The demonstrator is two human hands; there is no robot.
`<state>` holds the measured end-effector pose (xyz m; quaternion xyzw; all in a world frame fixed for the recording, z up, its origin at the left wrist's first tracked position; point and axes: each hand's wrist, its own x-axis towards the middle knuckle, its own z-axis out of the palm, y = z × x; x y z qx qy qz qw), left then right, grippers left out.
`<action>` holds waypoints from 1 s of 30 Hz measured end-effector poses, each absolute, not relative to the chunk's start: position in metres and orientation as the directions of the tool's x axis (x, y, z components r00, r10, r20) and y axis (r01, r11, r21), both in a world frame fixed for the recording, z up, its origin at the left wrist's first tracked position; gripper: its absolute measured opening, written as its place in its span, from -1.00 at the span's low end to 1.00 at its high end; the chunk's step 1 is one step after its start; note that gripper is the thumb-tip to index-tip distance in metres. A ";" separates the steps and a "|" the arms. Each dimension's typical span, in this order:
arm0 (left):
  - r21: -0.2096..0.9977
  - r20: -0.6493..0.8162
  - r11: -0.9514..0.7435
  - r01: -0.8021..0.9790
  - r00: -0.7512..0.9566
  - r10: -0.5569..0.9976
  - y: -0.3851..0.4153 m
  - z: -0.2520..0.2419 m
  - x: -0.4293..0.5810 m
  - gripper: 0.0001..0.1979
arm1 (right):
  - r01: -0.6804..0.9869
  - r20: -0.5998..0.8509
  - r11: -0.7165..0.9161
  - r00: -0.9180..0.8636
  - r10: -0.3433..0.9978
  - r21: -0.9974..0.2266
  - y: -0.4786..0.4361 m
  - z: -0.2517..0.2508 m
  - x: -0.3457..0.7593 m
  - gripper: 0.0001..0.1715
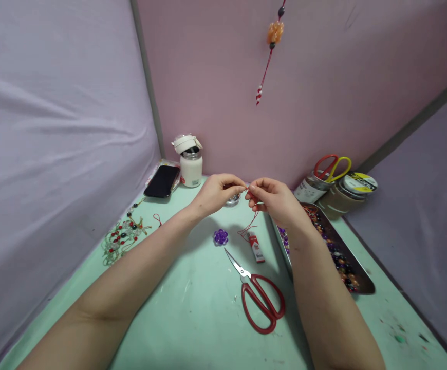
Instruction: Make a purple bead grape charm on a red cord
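My left hand [223,192] and my right hand [268,196] meet fingertip to fingertip above the back of the green table. Both pinch a thin red cord [255,211], whose loose end trails down from the right fingers to the tabletop. A small clear dish [233,200] sits behind my left fingers, partly hidden. Below the hands lies a purple bead cluster [221,237]. Right of it is a red and white lighter [256,247] near the cord's end. Red-handled scissors [256,293] rest closer to me, blades pointing away to the left.
A metal tray [366,280] of beads stands right, partly behind my right forearm. Beyond it are a jar with scissors [312,187] and a lidded jar [342,198]. Left are a white bottle [191,168], phone [162,181] and beaded cords [123,236]. A beaded ornament [275,33] hangs above.
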<state>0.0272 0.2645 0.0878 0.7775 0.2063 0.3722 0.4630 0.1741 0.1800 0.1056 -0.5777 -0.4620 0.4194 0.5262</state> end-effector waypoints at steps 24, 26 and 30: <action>0.842 0.503 -0.523 -0.135 0.547 0.669 0.256 0.094 0.029 -0.88 | -0.183 -0.094 -0.095 -0.014 0.996 -0.978 0.179 0.106 0.180 -0.65; 0.841 0.510 -0.517 -0.157 0.545 0.665 0.256 0.095 0.029 -0.89 | -0.205 -0.108 -0.113 -0.038 0.993 -0.972 0.179 0.107 0.181 -0.67; 0.835 0.526 -0.518 -0.187 0.547 0.652 0.256 0.094 0.029 -0.89 | -0.246 -0.130 -0.146 -0.077 0.988 -0.958 0.179 0.106 0.183 -0.69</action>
